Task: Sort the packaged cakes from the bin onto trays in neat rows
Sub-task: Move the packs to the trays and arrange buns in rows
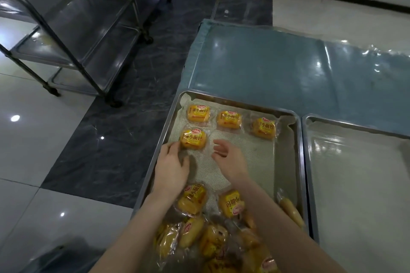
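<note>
Left grip (172, 163), loosely open, touches a packaged cake (192, 138) with its fingertips; right grip (229, 155) hovers beside it, fingers spread, holding nothing.
That cake lies just beyond the left grip on the lined tray (298, 139), with a row of three cakes (228, 119) farther out. A loose pile (210, 235) lies behind both wrists, and a second tray (308, 162) sits right of the right grip.
</note>
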`<state>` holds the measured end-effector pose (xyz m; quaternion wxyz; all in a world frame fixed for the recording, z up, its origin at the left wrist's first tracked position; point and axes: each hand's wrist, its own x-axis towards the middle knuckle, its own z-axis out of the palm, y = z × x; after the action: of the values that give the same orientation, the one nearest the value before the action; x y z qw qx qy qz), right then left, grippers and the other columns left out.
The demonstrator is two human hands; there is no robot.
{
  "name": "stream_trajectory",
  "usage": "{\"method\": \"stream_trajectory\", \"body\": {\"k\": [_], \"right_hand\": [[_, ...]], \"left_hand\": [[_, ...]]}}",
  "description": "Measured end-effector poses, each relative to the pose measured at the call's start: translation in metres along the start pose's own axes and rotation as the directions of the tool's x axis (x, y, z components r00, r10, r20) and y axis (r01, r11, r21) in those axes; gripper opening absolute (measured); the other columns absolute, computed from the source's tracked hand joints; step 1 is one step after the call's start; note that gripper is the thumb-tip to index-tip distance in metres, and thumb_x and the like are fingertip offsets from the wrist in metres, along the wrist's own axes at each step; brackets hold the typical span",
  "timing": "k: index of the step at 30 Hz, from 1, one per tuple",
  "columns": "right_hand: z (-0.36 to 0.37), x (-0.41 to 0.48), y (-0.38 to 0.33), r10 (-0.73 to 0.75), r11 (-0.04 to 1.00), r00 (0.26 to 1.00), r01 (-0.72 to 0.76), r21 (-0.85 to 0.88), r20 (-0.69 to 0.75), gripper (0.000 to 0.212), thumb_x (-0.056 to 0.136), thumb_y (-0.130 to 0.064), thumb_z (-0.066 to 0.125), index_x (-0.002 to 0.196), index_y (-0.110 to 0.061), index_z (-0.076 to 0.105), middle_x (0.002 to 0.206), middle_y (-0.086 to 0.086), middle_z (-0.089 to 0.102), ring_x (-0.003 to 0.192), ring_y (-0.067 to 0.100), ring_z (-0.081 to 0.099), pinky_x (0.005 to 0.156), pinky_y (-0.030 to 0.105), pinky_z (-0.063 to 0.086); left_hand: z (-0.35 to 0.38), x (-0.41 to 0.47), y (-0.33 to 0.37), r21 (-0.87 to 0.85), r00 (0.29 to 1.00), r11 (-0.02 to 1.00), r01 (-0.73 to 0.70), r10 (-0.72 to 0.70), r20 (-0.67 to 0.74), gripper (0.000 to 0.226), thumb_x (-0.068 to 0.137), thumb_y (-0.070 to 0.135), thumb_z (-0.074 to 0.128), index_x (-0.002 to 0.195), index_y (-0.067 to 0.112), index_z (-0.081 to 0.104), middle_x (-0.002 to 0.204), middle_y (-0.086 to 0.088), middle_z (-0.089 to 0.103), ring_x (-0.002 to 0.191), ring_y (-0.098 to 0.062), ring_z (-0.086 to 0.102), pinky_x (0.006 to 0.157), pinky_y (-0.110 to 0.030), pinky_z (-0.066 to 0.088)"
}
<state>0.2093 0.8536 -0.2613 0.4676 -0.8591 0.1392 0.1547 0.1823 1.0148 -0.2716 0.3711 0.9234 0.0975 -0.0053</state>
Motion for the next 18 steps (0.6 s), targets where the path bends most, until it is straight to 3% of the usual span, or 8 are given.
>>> {"method": "stream_trajectory", "body": {"k": [3,7,9,11,14,16,18], "right_hand": [[-0.033,-0.012,0.013,-0.036,0.962,0.988,0.076,-0.262,0.152,0.034,0.088,-0.02,0.067,0.121,-0.023,0.061,0.112,-0.004,0.065,0.105,0.012,0.061,0.091,0.029,0.052],[-0.063,-0.034,0.024,0.066,0.817,0.91,0.187,-0.545,0.41,0.044,0.084,-0.035,0.07,0.125,-0.024,0.06,0.121,-0.007,0.06,0.108,0.011,0.056,0.094,0.028,0.047],[-0.068,-0.042,0.028,0.048,0.779,0.885,0.257,-0.572,0.463,0.044,0.086,-0.034,0.069,0.128,-0.023,0.06,0.125,-0.005,0.059,0.108,0.01,0.053,0.093,0.025,0.042],[-0.069,-0.047,0.03,0.001,0.776,0.886,0.292,-0.56,0.463,0.043,0.087,-0.031,0.068,0.128,-0.023,0.06,0.123,-0.001,0.056,0.106,0.012,0.051,0.091,0.026,0.041],[-0.07,-0.05,0.032,-0.033,0.766,0.894,0.31,-0.563,0.447,0.044,0.087,-0.029,0.067,0.13,-0.026,0.058,0.115,0.0,0.052,0.104,0.015,0.049,0.088,0.026,0.039],[-0.073,-0.049,0.036,-0.068,0.825,0.93,0.256,-0.504,0.362,0.036,0.088,-0.029,0.067,0.123,-0.026,0.064,0.103,-0.005,0.056,0.095,0.011,0.053,0.084,0.026,0.045],[-0.078,-0.047,0.04,-0.053,0.939,0.98,0.114,-0.325,0.19,0.026,0.087,-0.029,0.068,0.112,-0.025,0.068,0.097,-0.007,0.063,0.088,0.011,0.061,0.081,0.029,0.054]], "left_hand": [[-0.002,-0.011,0.006,-0.016,0.991,0.992,-0.128,0.129,0.029,0.044,0.09,0.026,0.062,0.134,0.024,0.051,0.131,0.007,0.049,0.118,-0.01,0.048,0.1,-0.026,0.041],[0.006,-0.025,0.021,-0.06,0.885,0.962,-0.265,0.267,0.381,0.038,0.087,0.034,0.066,0.125,0.029,0.059,0.119,0.015,0.056,0.106,0.0,0.053,0.084,-0.006,0.038],[0.012,-0.029,0.027,-0.011,0.829,0.955,-0.297,0.263,0.493,0.04,0.084,0.039,0.069,0.123,0.029,0.061,0.116,0.013,0.061,0.102,0.0,0.055,0.086,-0.012,0.044],[0.016,-0.032,0.031,0.074,0.805,0.939,-0.335,0.245,0.54,0.04,0.082,0.043,0.071,0.119,0.03,0.062,0.112,0.013,0.063,0.099,-0.004,0.058,0.088,-0.026,0.051],[0.018,-0.035,0.036,0.107,0.798,0.935,-0.339,0.225,0.56,0.04,0.083,0.046,0.068,0.12,0.031,0.061,0.11,0.012,0.063,0.101,-0.008,0.059,0.09,-0.031,0.051],[0.017,-0.035,0.037,0.026,0.85,0.965,-0.261,0.216,0.481,0.042,0.087,0.044,0.065,0.126,0.028,0.057,0.112,0.01,0.061,0.104,-0.009,0.058,0.091,-0.03,0.05],[0.014,-0.035,0.04,-0.063,0.923,0.985,-0.162,0.173,0.344,0.042,0.09,0.04,0.061,0.129,0.024,0.055,0.113,0.007,0.061,0.104,-0.01,0.058,0.092,-0.029,0.05]]}}
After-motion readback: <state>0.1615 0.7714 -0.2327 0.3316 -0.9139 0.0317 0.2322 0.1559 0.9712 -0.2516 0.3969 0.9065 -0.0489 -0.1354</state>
